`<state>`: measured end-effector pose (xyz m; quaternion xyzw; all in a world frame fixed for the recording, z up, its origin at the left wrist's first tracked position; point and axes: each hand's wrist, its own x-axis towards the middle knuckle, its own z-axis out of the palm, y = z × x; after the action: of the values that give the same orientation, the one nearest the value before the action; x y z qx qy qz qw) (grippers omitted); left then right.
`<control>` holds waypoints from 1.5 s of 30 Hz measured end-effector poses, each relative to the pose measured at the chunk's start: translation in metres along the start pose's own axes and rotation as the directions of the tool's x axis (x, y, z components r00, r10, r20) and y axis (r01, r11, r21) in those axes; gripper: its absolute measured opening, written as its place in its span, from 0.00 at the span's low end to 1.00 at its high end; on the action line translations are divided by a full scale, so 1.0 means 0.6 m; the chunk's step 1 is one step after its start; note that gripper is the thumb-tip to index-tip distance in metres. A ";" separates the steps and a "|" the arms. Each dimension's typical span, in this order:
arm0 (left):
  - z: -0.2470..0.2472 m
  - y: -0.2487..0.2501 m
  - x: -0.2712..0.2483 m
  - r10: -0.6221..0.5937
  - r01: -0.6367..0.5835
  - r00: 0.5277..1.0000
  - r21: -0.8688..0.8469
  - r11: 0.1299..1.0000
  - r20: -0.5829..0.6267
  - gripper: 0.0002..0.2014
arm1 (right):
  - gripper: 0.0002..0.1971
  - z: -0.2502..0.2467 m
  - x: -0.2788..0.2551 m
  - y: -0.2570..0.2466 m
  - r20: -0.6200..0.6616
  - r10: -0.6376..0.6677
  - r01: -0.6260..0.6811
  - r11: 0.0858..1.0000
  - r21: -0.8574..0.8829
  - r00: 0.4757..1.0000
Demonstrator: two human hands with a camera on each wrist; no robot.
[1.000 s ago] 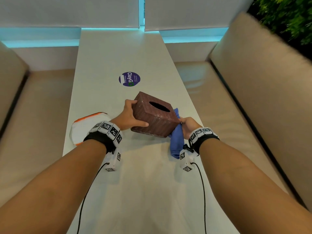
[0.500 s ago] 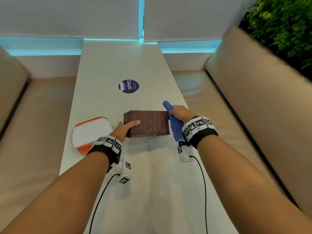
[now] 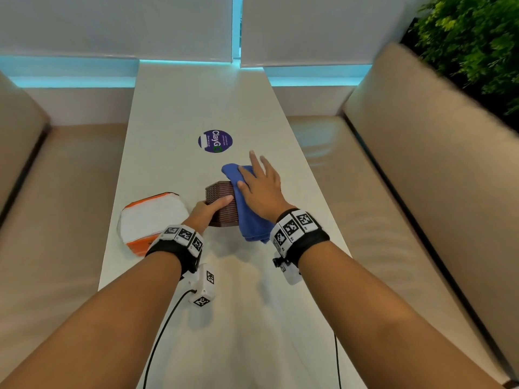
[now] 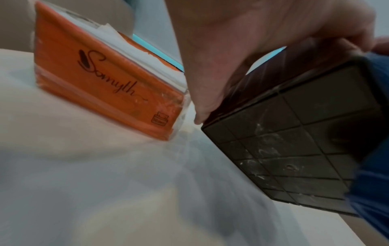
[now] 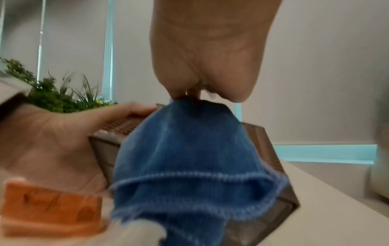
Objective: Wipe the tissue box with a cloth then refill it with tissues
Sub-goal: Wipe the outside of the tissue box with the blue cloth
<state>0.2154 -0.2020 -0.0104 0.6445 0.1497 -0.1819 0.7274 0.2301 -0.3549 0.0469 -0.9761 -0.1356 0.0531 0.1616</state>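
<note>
On the left of the table (image 3: 179,113) lies the orange tissue pack (image 3: 153,217), flat, just beside my left hand (image 3: 209,210) and apart from the box. My left hand clamps the near left edge of the brown woven tissue box (image 3: 220,202), thumb along the upturned side and fingers curled underneath. The box is tipped on its side near the table's middle: its gridded base (image 4: 294,149) faces back toward me and its opening points away, out of sight. Its long axis seems to run left to right across the table, though the cloth hides much of it.

To the right, my right hand (image 3: 259,189) lies flat with fingers spread and straight, pressing the blue cloth (image 3: 247,217) onto the box; the cloth drapes over the near face.

I judge the risks so: pressing hard on a tipped box held at one corner could make it rock or skid into the tissue pack, and the cloth's loose hanging end could drag on the table.
</note>
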 end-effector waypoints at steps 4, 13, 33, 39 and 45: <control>0.001 -0.003 0.008 0.007 -0.007 1.000 0.027 1.000 -0.017 0.38 | 0.24 0.034 -0.006 0.001 -0.130 -0.185 0.202 0.970 0.138 0.974; 0.001 -0.004 0.012 0.033 -0.031 0.999 0.180 0.983 -0.008 0.09 | 0.27 0.085 -0.009 0.060 -0.386 0.310 -0.228 0.943 0.244 0.869; 0.010 0.027 -0.004 -0.016 0.018 1.000 0.182 0.983 -0.017 0.32 | 0.19 0.074 0.009 0.039 -0.295 0.530 -0.379 0.814 0.441 0.795; 0.009 0.030 0.003 0.000 0.009 0.999 0.252 0.968 -0.034 0.48 | 0.22 0.068 -0.014 0.008 -0.364 0.025 0.099 0.943 0.318 0.931; 0.005 0.033 -0.003 -0.114 0.122 0.992 0.159 0.980 -0.059 0.42 | 0.26 0.079 -0.013 0.036 -0.274 0.349 -0.232 0.895 0.381 0.896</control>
<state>0.2228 -0.2026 0.0082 0.6957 0.1904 -0.2203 0.6567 0.2211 -0.3627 -0.0042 -0.9373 0.0545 -0.0672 0.3375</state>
